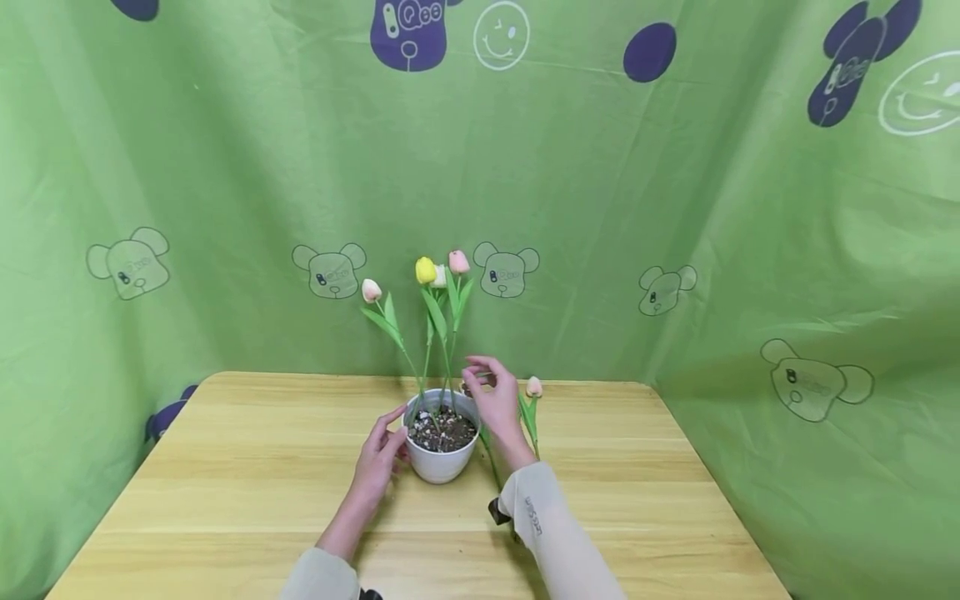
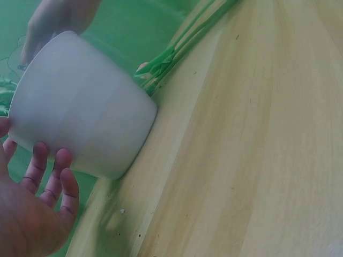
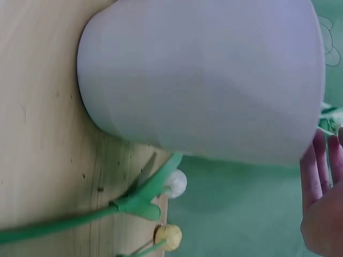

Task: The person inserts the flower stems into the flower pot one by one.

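Note:
A white flowerpot [image 1: 441, 467] of dark soil flecked with white [image 1: 444, 432] stands on the table. From it rise artificial tulips: a yellow tulip [image 1: 425, 270], a white tulip [image 1: 440, 277], a pink tulip [image 1: 459, 262] and a pale pink tulip [image 1: 371, 290] leaning left. My left hand [image 1: 378, 457] rests its spread, slightly bent fingertips [image 2: 63, 156] against the pot's left side. Over the right rim is my right hand [image 1: 497, 398], with fairly straight fingers [image 3: 310, 171] beside the rim in the right wrist view. A dark speckled patch shows by its fingertips; whether it touches them is unclear.
To the right, partly behind my right forearm, lies another pale pink tulip [image 1: 534, 387]. The right wrist view also shows a white bloom [image 3: 176, 183] and a yellowish bloom [image 3: 169, 237] by the pot. A green printed curtain [image 1: 570, 208] surrounds the wooden table [image 1: 247, 467]. Small crumbs dot the tabletop.

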